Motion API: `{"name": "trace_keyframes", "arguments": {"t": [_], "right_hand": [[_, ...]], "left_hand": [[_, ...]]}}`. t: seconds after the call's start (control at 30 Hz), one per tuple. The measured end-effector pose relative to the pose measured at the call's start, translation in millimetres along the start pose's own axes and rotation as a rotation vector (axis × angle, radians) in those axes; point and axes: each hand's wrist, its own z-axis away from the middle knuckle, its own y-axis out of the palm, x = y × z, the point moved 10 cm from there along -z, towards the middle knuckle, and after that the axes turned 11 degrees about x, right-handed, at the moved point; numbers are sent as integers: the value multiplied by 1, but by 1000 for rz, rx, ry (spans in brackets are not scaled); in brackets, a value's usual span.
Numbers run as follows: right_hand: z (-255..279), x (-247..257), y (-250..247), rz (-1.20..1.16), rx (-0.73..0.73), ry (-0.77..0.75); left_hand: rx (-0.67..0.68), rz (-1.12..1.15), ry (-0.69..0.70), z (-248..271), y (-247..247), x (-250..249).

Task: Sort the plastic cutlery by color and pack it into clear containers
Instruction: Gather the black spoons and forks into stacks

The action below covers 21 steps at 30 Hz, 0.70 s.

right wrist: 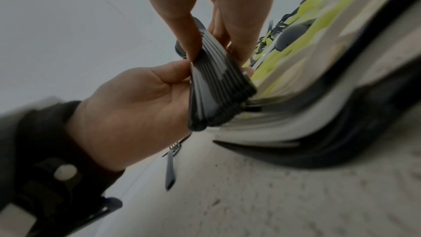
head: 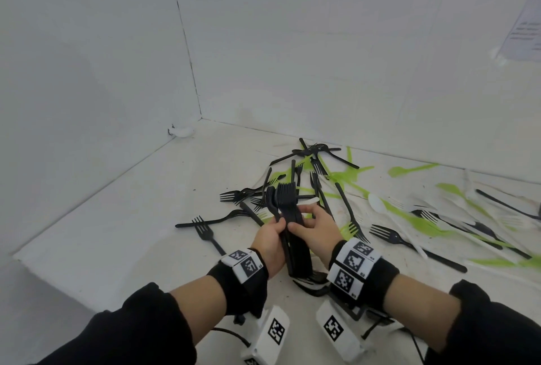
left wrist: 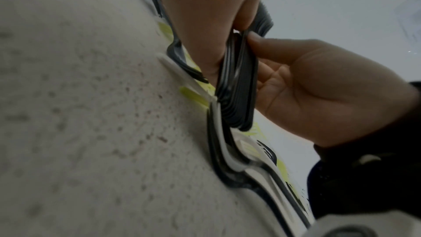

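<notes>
Both hands hold one nested stack of black plastic forks (head: 288, 206) above the table, tines pointing away from me. My left hand (head: 278, 227) grips the handles from the left, with the thumb against the stack (left wrist: 237, 87). My right hand (head: 303, 222) pinches the same stack (right wrist: 216, 86) from the right, thumb on one face and fingers behind. Loose black forks (head: 205, 228), green cutlery (head: 409, 170) and white cutlery (head: 377, 203) lie scattered on the white table (head: 131, 233) ahead and to the right. No clear container is in view.
White walls enclose the table on the left and at the back, meeting in a corner (head: 200, 118). A printed paper sheet (head: 524, 27) is taped to the wall at the upper right. More black cutlery (head: 310, 284) lies under my wrists.
</notes>
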Motion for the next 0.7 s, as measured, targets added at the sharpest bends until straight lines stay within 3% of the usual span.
{"name": "trace_keyframes", "arguments": {"t": [0.23, 0.4, 0.57, 0.7], "right_hand": [[-2, 4, 1, 166, -57, 0], [-12, 6, 13, 103, 61, 26], [-14, 15, 28, 49, 202, -18], [-16, 28, 44, 361, 278, -58]], "left_hand": [[-13, -1, -43, 5, 3, 6], [-20, -94, 48, 4, -5, -12], [12, -61, 36, 9, -7, -22], [-31, 35, 32, 9, -17, -24]]}}
